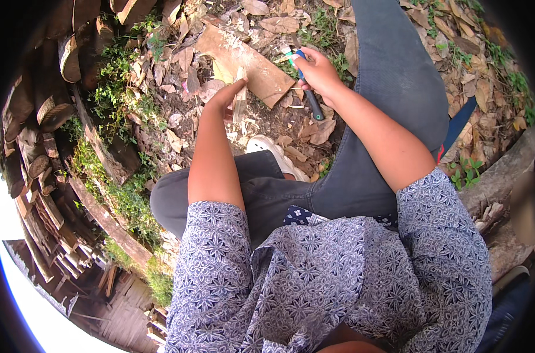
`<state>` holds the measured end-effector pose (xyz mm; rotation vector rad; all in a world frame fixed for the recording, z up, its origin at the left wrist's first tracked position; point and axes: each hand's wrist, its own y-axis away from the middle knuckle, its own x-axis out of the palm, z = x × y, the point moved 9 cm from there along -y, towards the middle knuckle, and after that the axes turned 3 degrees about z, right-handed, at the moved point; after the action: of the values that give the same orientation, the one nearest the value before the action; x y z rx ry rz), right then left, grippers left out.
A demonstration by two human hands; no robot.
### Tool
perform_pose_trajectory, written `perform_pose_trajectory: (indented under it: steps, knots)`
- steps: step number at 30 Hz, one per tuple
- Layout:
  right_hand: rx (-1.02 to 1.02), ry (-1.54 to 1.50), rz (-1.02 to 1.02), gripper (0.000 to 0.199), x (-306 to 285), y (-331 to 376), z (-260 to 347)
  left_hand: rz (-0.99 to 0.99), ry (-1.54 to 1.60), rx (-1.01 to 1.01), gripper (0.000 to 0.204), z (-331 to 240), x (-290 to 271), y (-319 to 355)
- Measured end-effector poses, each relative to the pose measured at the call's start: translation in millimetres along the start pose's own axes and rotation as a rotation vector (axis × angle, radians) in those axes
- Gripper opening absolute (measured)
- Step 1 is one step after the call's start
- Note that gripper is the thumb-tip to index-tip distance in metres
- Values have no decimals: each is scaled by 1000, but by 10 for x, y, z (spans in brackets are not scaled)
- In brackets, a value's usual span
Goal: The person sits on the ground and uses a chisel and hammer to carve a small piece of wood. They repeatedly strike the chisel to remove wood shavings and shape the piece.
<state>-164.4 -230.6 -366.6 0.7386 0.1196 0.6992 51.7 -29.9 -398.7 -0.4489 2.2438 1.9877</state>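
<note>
My left hand is closed round a short pale stick of split wood, which stands roughly upright. My right hand grips a knife-like tool by its blue and black handle. The black butt points down toward me, and a narrow dark part sticks out beyond the fingers. A small green and white piece shows beside those fingers; I cannot make out what it is. Beyond the stick, a flat brown board lies on the ground with pale shavings on it. The tool and the stick are apart.
Stacked split logs rise at the left, with green weeds along them. Dry leaves and shavings cover the ground. My white shoe is just below the stick. A thick log lies at the right, near a blue object.
</note>
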Motion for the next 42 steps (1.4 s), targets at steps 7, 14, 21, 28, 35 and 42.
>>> perform_pose_trajectory:
  steps: [7,14,21,28,35,42]
  knots:
    - [-30,-6,118,68,108,43,18,-78,610,504,84,-689,101,214]
    - [-137,36,218,72,176,50,-28,-199,725,466,55,-501,586,-301]
    - [-336,378,152,60,310,-20,-26,-480,571,716,61,-400,396,-550]
    - [-326,614,239,56,513,366,288,-763,345,865,76,-613,406,-60]
    - [-228,761,252,56,589,431,323,-896,350,822,74,-620,430,-179]
    - [-230,875,194,57,783,533,406,-855,580,958,54,-675,445,-156]
